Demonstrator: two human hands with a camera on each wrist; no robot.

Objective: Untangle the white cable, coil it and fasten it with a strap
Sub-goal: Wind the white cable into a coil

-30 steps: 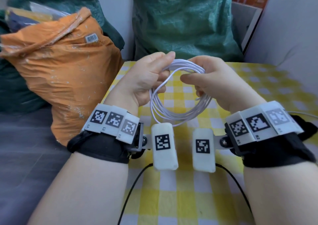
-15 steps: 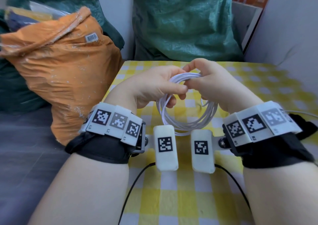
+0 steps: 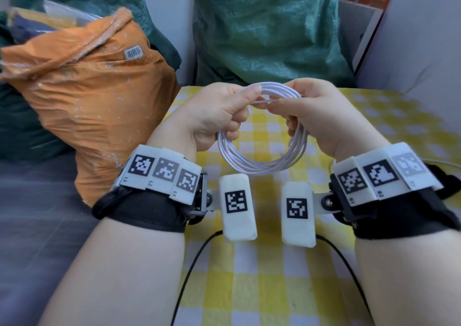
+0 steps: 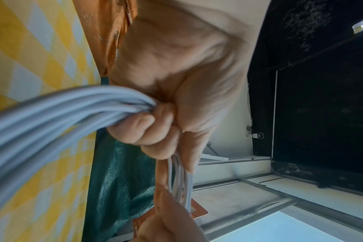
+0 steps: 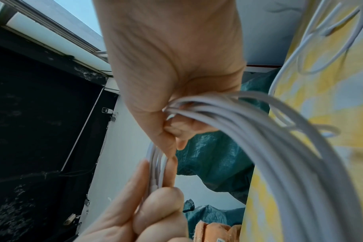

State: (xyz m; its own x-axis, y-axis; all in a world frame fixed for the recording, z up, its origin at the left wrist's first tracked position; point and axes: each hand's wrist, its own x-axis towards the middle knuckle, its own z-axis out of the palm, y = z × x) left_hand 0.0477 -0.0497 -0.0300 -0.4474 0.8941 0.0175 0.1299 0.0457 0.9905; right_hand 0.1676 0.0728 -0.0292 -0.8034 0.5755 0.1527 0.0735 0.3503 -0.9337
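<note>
The white cable (image 3: pixel 262 167) is wound into a round coil of several loops, held upright in the air above the yellow checked table (image 3: pixel 274 288). My left hand (image 3: pixel 219 116) grips the coil's left side, its fingers curled round the bundle (image 4: pixel 77 111) and its thumb on the top strands. My right hand (image 3: pixel 314 116) grips the right side, fingers curled round the bundle (image 5: pixel 228 114), its thumb and forefinger pinching the top strands next to the left thumb. No strap is in view.
An orange sack (image 3: pixel 92 96) stands left of the table and a green sack (image 3: pixel 269 26) behind it. More loose white cable (image 5: pixel 321 41) lies on the checked cloth at the right. Black wires (image 3: pixel 197 263) run from the wrist cameras over the near table.
The hands lifted the coil up and away from me after dipping low half a second ago. Both hands now hold the coil wider apart, with the loop hanging open between them.
</note>
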